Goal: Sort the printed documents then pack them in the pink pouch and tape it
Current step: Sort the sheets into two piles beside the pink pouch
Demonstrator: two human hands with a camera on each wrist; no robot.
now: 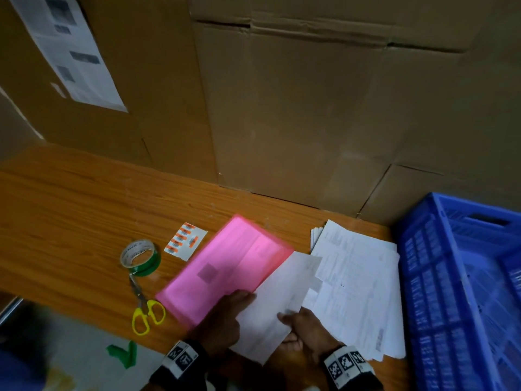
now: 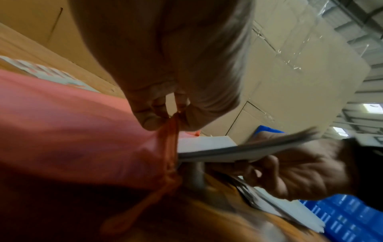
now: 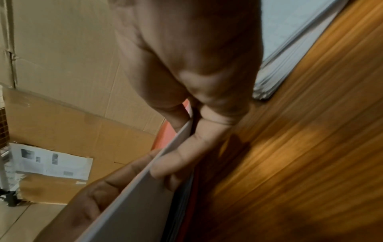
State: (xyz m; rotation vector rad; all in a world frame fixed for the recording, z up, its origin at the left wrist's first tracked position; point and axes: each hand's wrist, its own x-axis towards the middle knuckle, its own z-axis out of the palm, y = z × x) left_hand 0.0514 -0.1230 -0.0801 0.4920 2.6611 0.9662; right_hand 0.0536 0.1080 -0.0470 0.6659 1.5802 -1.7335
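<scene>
The pink pouch [image 1: 225, 269] lies slanted on the wooden table [image 1: 70, 207], with print showing through it. My left hand [image 1: 236, 303] pinches its near open edge; in the left wrist view finger and thumb [image 2: 157, 119] squeeze the pouch [image 2: 72, 131] rim. My right hand [image 1: 290, 320] pinches a few white printed sheets [image 1: 276, 303] whose far end sits at the pouch mouth. In the right wrist view my fingers [image 3: 182, 152] grip the sheets [image 3: 134, 204] edge-on. A loose pile of documents [image 1: 361, 283] lies to the right.
A green tape roll [image 1: 140, 258], yellow-handled scissors [image 1: 143, 306] and a label sheet [image 1: 184, 241] lie left of the pouch. A blue crate [image 1: 465, 292] stands at the right. Cardboard boxes [image 1: 296, 108] wall the back. Green tape scraps [image 1: 124, 352] lie near the table's front edge.
</scene>
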